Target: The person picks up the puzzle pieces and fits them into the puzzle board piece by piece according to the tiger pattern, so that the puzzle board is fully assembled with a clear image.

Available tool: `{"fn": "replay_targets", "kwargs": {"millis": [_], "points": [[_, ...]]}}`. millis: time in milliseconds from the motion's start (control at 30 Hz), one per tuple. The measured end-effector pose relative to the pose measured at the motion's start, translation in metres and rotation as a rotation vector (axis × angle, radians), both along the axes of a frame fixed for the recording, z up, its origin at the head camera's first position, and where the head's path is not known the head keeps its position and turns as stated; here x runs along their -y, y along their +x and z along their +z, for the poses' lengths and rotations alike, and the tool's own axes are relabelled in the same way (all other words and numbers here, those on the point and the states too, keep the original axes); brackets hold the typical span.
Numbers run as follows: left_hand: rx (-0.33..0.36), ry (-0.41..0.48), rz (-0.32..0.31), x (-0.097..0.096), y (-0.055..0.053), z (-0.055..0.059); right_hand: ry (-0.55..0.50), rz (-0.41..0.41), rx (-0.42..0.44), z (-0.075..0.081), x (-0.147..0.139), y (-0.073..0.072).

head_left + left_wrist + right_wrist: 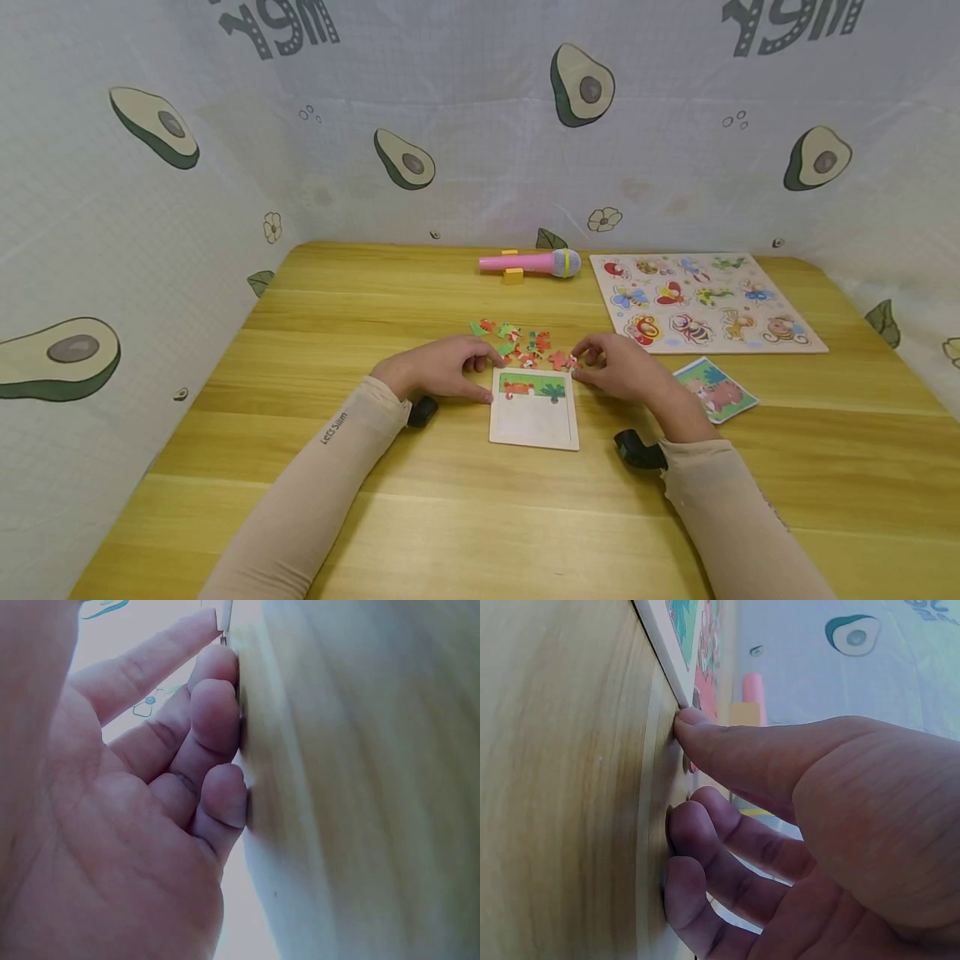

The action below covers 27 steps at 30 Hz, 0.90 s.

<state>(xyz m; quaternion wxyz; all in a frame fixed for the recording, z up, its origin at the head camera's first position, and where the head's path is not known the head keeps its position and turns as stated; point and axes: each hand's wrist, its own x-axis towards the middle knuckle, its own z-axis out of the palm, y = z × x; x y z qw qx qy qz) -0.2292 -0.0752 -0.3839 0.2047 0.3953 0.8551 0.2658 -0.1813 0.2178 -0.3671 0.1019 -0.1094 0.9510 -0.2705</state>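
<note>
A small square puzzle tray lies flat on the table, with joined pieces along its top showing an orange-red figure and a green plant. My left hand holds the tray at its upper left corner, thumb on the left edge and index finger at the top; the other fingers are curled against the table. By the upper right corner, my right hand pinches a small puzzle piece, mostly hidden by the fingertips. Several loose red and green jigsaw pieces lie in a pile just beyond the tray.
A picture card lies beside my right wrist. Farther back is a wooden insect puzzle board. A pink toy microphone rests on yellow blocks near the table's back edge. Printed cloth surrounds the table.
</note>
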Motion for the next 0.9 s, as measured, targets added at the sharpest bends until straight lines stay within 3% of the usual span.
{"fn": "replay_targets", "kwargs": {"millis": [567,733,900], "points": [[0.004,-0.001,0.007,0.0,0.001,0.002,0.019,-0.092,-0.009,-0.004,-0.001,-0.004],[-0.011,-0.006,0.002,0.0,0.001,0.002,-0.015,-0.063,0.033,0.003,-0.003,-0.001],[-0.008,0.0,0.002,0.0,0.0,0.0,-0.118,0.041,0.117,0.007,-0.002,0.001]]}}
